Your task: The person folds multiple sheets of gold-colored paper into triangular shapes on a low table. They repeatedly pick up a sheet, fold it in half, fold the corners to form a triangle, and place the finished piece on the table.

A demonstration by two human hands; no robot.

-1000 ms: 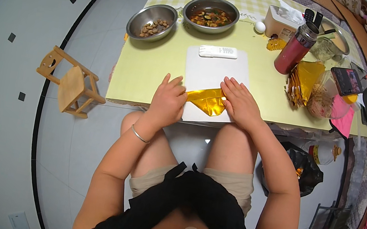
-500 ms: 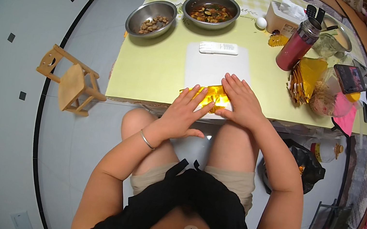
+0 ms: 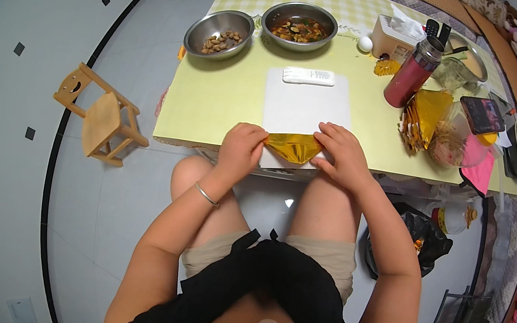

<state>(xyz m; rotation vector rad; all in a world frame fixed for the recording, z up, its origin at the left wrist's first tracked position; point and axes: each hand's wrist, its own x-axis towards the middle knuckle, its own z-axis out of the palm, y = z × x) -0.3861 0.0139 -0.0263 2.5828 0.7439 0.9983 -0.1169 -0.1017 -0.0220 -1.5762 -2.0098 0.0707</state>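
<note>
Between my hands lies a folded sheet of shiny gold foil paper (image 3: 293, 147), at the near edge of a white board (image 3: 305, 111) on the table. My left hand (image 3: 242, 150) is closed, its fingers pinching the left end of the foil. My right hand (image 3: 344, 154) grips the right end, with the thumb below and the fingers above. The foil's upper edge runs almost straight from hand to hand, and its lower part tapers toward me. A white flat-sided object (image 3: 308, 77) lies across the board's far end.
Two steel bowls stand at the back left, one with nuts (image 3: 222, 42), one with food in liquid (image 3: 299, 28). To the right are a red thermos (image 3: 415, 73), a stack of gold foil sheets (image 3: 426, 118), a phone (image 3: 482, 116) and a tissue box (image 3: 392, 40). A wooden chair (image 3: 103, 119) stands left.
My hands were flat on the foil with fingers spread. Now they have moved to its ends and closed on it, and the foil's near edge hangs in a narrower shape.
</note>
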